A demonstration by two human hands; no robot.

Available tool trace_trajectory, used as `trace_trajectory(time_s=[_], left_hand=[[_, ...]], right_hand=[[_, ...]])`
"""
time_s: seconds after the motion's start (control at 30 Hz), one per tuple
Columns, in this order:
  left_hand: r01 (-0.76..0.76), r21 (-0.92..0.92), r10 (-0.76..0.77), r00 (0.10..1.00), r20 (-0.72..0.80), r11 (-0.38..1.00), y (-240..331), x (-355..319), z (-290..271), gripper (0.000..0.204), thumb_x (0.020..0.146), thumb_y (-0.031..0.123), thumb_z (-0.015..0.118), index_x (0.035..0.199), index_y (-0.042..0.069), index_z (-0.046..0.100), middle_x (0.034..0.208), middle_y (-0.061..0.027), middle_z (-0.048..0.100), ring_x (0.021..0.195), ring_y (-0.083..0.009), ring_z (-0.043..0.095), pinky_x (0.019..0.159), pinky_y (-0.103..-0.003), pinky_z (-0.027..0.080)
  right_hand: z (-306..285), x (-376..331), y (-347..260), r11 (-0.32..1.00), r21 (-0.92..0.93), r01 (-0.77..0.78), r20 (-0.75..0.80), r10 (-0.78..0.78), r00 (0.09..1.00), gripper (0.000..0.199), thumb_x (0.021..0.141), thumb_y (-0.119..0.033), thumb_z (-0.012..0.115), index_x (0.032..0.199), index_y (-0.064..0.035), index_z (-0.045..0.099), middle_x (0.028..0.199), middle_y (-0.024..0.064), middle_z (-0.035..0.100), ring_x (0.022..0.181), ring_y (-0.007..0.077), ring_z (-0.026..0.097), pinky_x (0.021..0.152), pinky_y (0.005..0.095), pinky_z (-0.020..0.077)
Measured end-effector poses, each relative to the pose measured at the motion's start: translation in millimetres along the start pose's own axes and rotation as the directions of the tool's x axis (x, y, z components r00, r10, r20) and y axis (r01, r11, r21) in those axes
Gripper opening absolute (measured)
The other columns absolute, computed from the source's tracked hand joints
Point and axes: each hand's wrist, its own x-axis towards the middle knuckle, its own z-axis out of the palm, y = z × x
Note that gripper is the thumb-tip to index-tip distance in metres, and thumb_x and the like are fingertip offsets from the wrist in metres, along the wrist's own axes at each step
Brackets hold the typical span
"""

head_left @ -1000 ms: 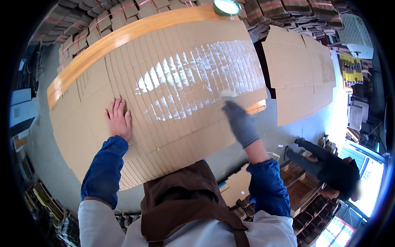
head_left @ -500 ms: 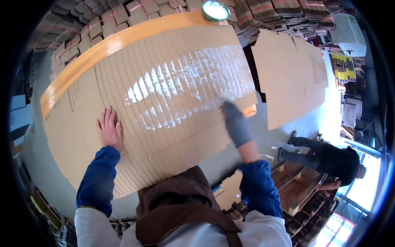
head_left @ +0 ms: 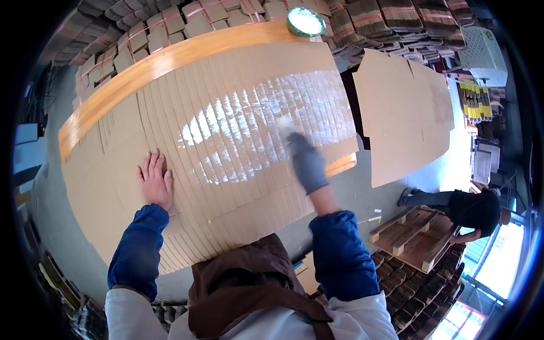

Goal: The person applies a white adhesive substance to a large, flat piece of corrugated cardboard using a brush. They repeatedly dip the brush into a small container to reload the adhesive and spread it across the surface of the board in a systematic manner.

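A row of overlapping brown cardboard sheets covers the table before me, their edges fanned out in narrow strips. Wet white paste is smeared across the strips, from the middle to the right end. My left hand lies bare and flat on the cardboard, left of the paste, fingers stretched out. My right hand, in a grey glove, is closed around a white spreading tool. The tool is blurred by motion, so its exact kind cannot be made out; it is over the pasted strips.
The table's wooden edge shows along the far side, with a green bowl of white paste at its right end. Another cardboard stack stands to the right. At lower right a person bends over a wooden pallet. Bundled cardboard lies beyond.
My right hand has swept leftward with the white tool across the paste. My left hand stays flat on the cardboard. The pallet and the person at the right have shifted in view.
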Motion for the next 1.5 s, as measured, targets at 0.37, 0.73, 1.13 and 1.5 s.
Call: trace_trajectory(time_s=[0.37,0.73,1.13,1.5], left_hand=[[0.023,-0.011,-0.022,0.999,0.038,1.0,-4,0,-3,0.051,0.094,0.022,0.049,0.142,0.008,0.042,0.157,-0.0058,0.032,0.147,-0.0278,0.023,0.118,-0.055,0.01],[0.04,-0.045,-0.037,0.997,0.062,0.998,1,1,-6,0.049,0.093,0.025,0.052,0.139,0.009,0.046,0.155,-0.0048,0.034,0.146,-0.0267,0.026,0.117,-0.057,0.012],[0.052,-0.111,-0.046,0.997,0.057,0.992,1,4,-11,0.05,0.09,0.021,0.058,0.137,0.008,0.046,0.153,-0.006,0.037,0.144,-0.0284,0.027,0.117,-0.059,0.014],[0.03,-0.132,-0.023,0.998,0.057,0.991,0,4,-11,0.052,0.088,0.017,0.059,0.137,0.006,0.044,0.154,-0.009,0.036,0.145,-0.0317,0.027,0.116,-0.061,0.013]], right_hand=[[2,57,-22,0.996,0.067,0.062,-0.104,-0.055,0.993,0.031,0.09,-0.003,0.053,0.118,-0.0074,0.063,0.112,0.0169,0.067,0.091,0.0356,0.067,0.077,0.0438,0.0559],[34,67,-106,0.957,0.159,0.243,-0.023,-0.243,0.97,0.023,0.092,-0.007,0.054,0.113,-0.0074,0.064,0.112,0.0147,0.068,0.094,0.0331,0.068,0.077,0.0424,0.0566],[33,100,-138,0.97,0.196,0.143,0.197,-0.182,0.963,0.022,0.09,-0.01,0.059,0.11,-0.0148,0.065,0.109,0.0142,0.067,0.094,0.0366,0.066,0.079,0.0423,0.0544],[15,148,-89,0.981,0.196,-0.006,0.12,-0.018,0.993,0.014,0.089,-0.007,0.063,0.102,-0.0031,0.067,0.106,0.0159,0.067,0.094,0.0357,0.066,0.082,0.0393,0.0527]])
